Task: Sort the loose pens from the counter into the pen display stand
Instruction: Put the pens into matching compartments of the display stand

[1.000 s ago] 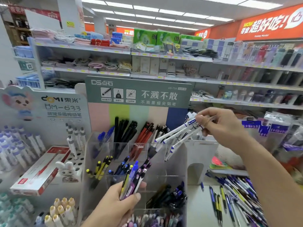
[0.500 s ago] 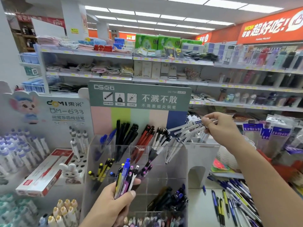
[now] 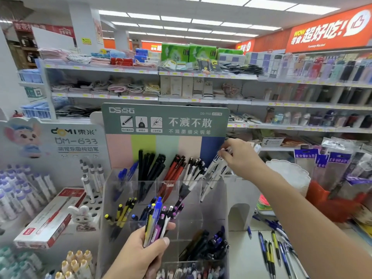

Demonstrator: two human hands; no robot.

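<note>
Head view: a shop counter with pen displays in front and stocked shelves behind; entries run left to right, clock directions read from the centre of the view.
White marker rack (image 3: 88, 190): at 9 o'clock, beside the stand; it takes no part in this step.
Left hand (image 3: 141, 252): at 6 o'clock, fingers curled round a mixed pen bundle (image 3: 156, 222) of blue, yellow and purple barrels. The bundle is held upright with clicker ends up, probably so the colours can be read and one kind pulled out at a time.
Pen display stand (image 3: 193, 200): clear and tiered, at the centre, under a green header card. Its back row keeps one kind per cell: blue, black, red, then white-barrelled, each leaning against the backing.
White pens (image 3: 216, 171): just right of centre, a small clutch with dark tips already down in the back-right cell, tilted like their neighbours. That cell looks chosen because it holds the same kind.
Right hand (image 3: 239, 158): at 2 o'clock, pinching the top ends of the white pens. Holding the tops lets the tips slide into the narrow cell without fingers fouling the wall.
Loose pens (image 3: 275, 250): at 4 o'clock, lying flat and scattered on the counter (image 3: 243, 262), well apart from the stand, not yet sorted.
</note>
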